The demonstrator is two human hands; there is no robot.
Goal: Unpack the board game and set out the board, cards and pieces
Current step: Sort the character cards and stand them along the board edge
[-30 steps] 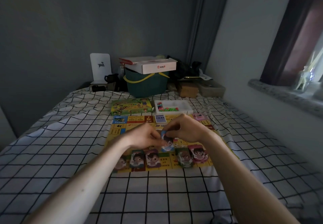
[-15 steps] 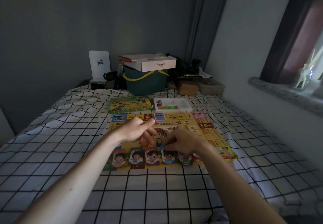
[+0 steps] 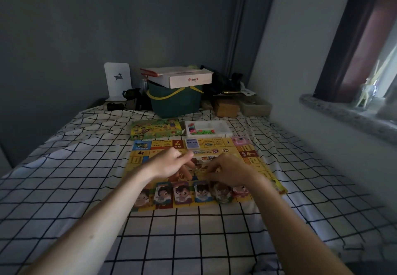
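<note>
A: Biggest first. What's lying where?
B: Bed with a checked sheet is filling the view. Board is lying flat mid-bed, yellow, unfolded.

A: Behind it?
B: Green bucket is sitting at the far end, white carton resting on top. White stand is standing upright to its left. Brown block is sitting right of the bucket.

A: Game bits?
B: Game box is lying just past the board's far edge, left side. Tray is sitting beside it on the right, coloured pieces lying inside. Deck is lying on the board's far edge. Pink card is lying at the far right corner.

A: Near edge?
B: Row of character cards is lying along the near edge, side by side; the rightmost ones are partly hidden under the right wrist.

A: Hands?
B: Both are hovering over the board's middle, close together. Left hand is showing curled fingers, thumb tip meeting the forefinger; can't tell whether it's pinching anything, too dark. Right hand is pinching a small yellowish card at its fingertips, low over the board, just beyond the row.

A: Card touching the board?
B: Can't tell.
</note>
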